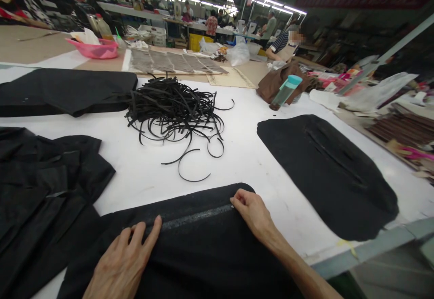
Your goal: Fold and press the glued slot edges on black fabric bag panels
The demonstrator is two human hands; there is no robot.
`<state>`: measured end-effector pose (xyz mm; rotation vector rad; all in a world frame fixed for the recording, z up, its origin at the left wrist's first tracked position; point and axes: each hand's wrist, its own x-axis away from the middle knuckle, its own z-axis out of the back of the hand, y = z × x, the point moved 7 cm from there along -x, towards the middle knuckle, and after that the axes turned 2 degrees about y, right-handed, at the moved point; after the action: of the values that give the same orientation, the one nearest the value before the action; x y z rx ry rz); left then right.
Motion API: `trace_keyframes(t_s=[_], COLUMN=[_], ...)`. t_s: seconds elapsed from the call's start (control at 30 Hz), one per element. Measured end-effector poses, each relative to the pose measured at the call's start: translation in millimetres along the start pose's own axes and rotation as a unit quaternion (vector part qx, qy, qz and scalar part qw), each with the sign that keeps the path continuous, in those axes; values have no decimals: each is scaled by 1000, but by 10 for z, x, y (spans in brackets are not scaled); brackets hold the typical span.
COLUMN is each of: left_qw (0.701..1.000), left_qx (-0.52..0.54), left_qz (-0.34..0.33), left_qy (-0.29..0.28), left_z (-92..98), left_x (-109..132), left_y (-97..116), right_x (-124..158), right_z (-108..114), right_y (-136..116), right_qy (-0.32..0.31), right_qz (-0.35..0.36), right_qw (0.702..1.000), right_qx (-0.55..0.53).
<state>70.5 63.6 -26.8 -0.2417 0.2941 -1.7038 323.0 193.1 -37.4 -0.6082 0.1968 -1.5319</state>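
A black fabric-like piece [210, 249] lies in front of me with a shiny greyish strip [196, 217] running across it. My left hand [124, 254] rests on this piece with its fingers apart, the index finger beside the strip's left end. At the strip's right end, thumb and fingertips of my right hand [252, 211] are pinched together; what is between them is too small to make out. Beyond both hands sits a tangled heap of thin black strips [169, 102], some curling loose towards me.
Crumpled black pieces [50, 177] lie left, below a black stack [68, 91]. Another black piece [325, 172] is on the right of the white table [233, 154]. A teal-lidded bottle [286, 92] leans at the back right; a pink basket [95, 50] stands back left. People work farther off.
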Motion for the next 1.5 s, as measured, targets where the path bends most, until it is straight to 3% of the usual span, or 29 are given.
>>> trace_keyframes(t_s=[0.3,0.63,0.9,1.07,1.27,1.37,1.43,1.5], left_qw=[1000,999,999,999,998,999,999,999], left_qx=[30,9,-10,-21,-17,-27,-31,-27], left_qz=[7,-42,-29,-24,-28,-21,-20,-21], left_qy=[1,-7,10,31,45,36,26,19], left_z=[-5,99,41,36,71,69,57,45], left_x=[1,-422,-326,-323,-321,-329,-334,-335], left_y=[-1,245,196,196,192,199,209,217], right_x=[37,-81,-51,-61,-91,27,175,344], right_z=[-18,210,182,246,308,359,294,117], right_y=[-27,266,208,259,302,103,-161,-411], right_qy=[17,48,46,82,66,127,168,171], right_qz=[35,-5,-6,-28,-37,22,127,241], right_qw=[999,996,996,989,987,974,953,927], right_qx=[34,70,72,118,141,185,219,232])
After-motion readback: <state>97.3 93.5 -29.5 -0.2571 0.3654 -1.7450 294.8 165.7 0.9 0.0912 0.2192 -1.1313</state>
